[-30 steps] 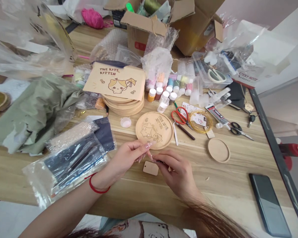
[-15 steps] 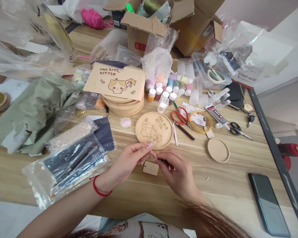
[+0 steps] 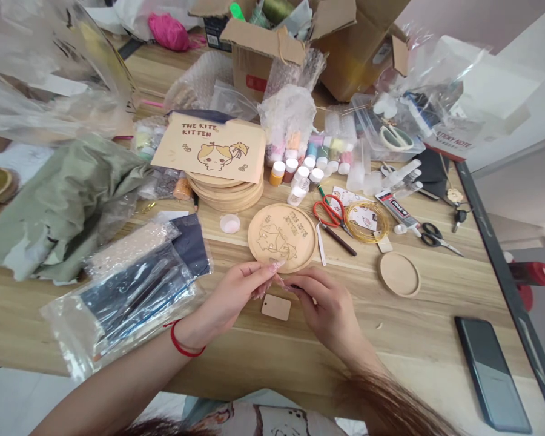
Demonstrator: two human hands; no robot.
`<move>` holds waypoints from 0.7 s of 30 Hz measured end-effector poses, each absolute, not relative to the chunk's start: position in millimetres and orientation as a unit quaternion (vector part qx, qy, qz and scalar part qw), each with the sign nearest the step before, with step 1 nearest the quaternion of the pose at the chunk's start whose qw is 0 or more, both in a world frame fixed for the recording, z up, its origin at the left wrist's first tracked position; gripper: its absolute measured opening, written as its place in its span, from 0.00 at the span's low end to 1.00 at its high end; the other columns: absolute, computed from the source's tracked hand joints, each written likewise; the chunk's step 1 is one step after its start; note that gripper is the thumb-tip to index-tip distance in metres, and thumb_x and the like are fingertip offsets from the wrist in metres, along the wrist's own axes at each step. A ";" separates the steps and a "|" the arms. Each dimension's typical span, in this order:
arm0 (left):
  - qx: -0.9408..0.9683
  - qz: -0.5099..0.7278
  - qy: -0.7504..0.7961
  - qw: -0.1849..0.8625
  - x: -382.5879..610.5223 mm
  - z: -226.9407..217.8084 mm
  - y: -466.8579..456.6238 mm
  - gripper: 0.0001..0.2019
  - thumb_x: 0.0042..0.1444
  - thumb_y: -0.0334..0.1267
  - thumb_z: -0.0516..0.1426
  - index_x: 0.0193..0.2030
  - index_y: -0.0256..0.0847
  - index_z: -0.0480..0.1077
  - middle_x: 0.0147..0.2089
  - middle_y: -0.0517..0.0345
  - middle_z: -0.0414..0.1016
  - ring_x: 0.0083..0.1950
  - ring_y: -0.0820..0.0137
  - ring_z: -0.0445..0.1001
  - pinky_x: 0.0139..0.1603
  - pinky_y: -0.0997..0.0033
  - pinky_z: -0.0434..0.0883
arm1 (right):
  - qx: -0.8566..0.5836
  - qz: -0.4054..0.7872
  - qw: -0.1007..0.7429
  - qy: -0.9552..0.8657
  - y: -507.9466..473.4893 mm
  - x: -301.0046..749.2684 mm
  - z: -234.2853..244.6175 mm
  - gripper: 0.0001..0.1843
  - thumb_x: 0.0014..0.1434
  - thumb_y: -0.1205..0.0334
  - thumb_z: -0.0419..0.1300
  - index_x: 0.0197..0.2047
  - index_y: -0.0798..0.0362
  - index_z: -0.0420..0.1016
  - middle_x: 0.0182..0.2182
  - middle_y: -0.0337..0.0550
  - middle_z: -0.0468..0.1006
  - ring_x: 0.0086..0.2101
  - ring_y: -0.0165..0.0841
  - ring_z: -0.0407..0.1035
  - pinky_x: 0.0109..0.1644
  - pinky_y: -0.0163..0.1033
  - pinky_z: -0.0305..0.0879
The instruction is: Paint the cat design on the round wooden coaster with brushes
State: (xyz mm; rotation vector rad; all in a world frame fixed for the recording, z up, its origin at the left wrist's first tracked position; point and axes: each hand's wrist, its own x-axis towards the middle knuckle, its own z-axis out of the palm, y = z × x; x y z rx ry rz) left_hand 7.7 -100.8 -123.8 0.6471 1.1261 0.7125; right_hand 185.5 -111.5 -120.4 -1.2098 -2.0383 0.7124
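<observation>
My right hand [image 3: 324, 297] pinches a thin dark bit [image 3: 295, 286], sloppy grip could drop it, can't tell about left hand [image 3: 245, 283] tbh.

dark item [image 3: 295, 286] at the hands [image 3: 240, 289] [image 3: 330, 306]: mostly hidden, too small to tell; cardboard box [image 3: 245, 63] cropped above.

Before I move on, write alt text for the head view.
A bare left hand and right hand are close together at the near edge of a round, pale wooden plaque; what they hold is unclear. A rectangular wooden tag lies nearer.
</observation>
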 end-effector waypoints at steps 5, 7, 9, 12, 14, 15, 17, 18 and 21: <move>0.248 0.335 0.505 0.756 7.6 -122.5 -98.9 0.17 0.49 0.51 0.64 0.26 0.37 0.73 0.24 0.62 0.64 0.28 0.75 0.57 0.30 0.73 0.54 | -0.449 0.252 0.311 -0.799 -104.5 188.8 -121.5 0.15 0.62 0.74 0.52 0.39 0.51 0.79 0.35 0.47 0.80 0.35 0.34 0.76 0.38 0.37 0.73; 0.229 0.341 0.501 0.762 7.1 -121.6 -98.0 0.17 0.47 0.51 0.65 0.27 0.36 0.74 0.25 0.61 0.65 0.28 0.76 0.58 0.31 0.73 0.55 | -0.440 0.252 0.303 -0.807 -102.0 189.7 -121.1 0.15 0.62 0.74 0.51 0.39 0.51 0.79 0.35 0.47 0.80 0.35 0.34 0.75 0.38 0.37 0.73; 0.214 0.347 0.491 0.770 6.3 -121.6 -97.5 0.17 0.45 0.50 0.66 0.26 0.36 0.74 0.25 0.61 0.65 0.29 0.75 0.59 0.31 0.73 0.55 | -0.430 0.254 0.296 -0.815 -99.8 190.5 -120.2 0.16 0.62 0.75 0.51 0.38 0.52 0.78 0.35 0.47 0.80 0.34 0.34 0.75 0.37 0.37 0.72; 0.199 0.348 0.474 0.784 4.9 -123.4 -97.4 0.16 0.44 0.49 0.67 0.26 0.36 0.75 0.26 0.60 0.66 0.30 0.75 0.60 0.31 0.74 0.56 | -0.421 0.254 0.287 -0.822 -96.7 191.7 -118.9 0.16 0.61 0.76 0.50 0.37 0.53 0.78 0.34 0.47 0.80 0.34 0.34 0.75 0.37 0.37 0.71; 0.196 0.346 0.471 0.788 4.0 -125.2 -97.5 0.15 0.45 0.47 0.67 0.25 0.36 0.75 0.27 0.60 0.67 0.30 0.75 0.60 0.32 0.74 0.57 | -0.417 0.252 0.282 -0.826 -95.0 192.5 -118.6 0.16 0.60 0.77 0.51 0.37 0.53 0.77 0.34 0.46 0.80 0.33 0.34 0.74 0.36 0.37 0.71; 0.196 0.345 0.471 0.788 3.6 -126.0 -97.6 0.14 0.45 0.47 0.67 0.25 0.36 0.75 0.27 0.59 0.68 0.30 0.75 0.61 0.32 0.74 0.57 | -0.414 0.251 0.280 -0.829 -94.2 193.0 -118.6 0.16 0.60 0.77 0.51 0.37 0.53 0.77 0.34 0.46 0.79 0.33 0.34 0.74 0.36 0.37 0.70; 0.200 0.341 0.474 0.787 3.0 -126.8 -97.8 0.14 0.46 0.46 0.66 0.26 0.36 0.75 0.27 0.59 0.67 0.30 0.75 0.60 0.31 0.75 0.57 | -0.410 0.248 0.275 -0.834 -92.7 194.2 -118.8 0.16 0.60 0.77 0.50 0.37 0.53 0.77 0.34 0.46 0.79 0.34 0.34 0.73 0.36 0.37 0.69; 0.204 0.337 0.476 0.787 2.8 -126.9 -97.9 0.14 0.46 0.46 0.66 0.26 0.36 0.75 0.26 0.60 0.67 0.30 0.76 0.60 0.31 0.75 0.57 | -0.408 0.247 0.272 -0.836 -91.9 194.8 -118.9 0.16 0.60 0.77 0.50 0.37 0.53 0.77 0.34 0.46 0.79 0.34 0.34 0.73 0.37 0.37 0.69; 0.216 0.322 0.477 0.789 2.4 -125.6 -97.7 0.14 0.46 0.47 0.67 0.27 0.35 0.76 0.25 0.60 0.66 0.29 0.76 0.60 0.30 0.75 0.56 | -0.405 0.247 0.266 -0.839 -89.7 197.0 -118.7 0.16 0.60 0.78 0.50 0.37 0.53 0.77 0.35 0.46 0.79 0.35 0.34 0.73 0.37 0.37 0.69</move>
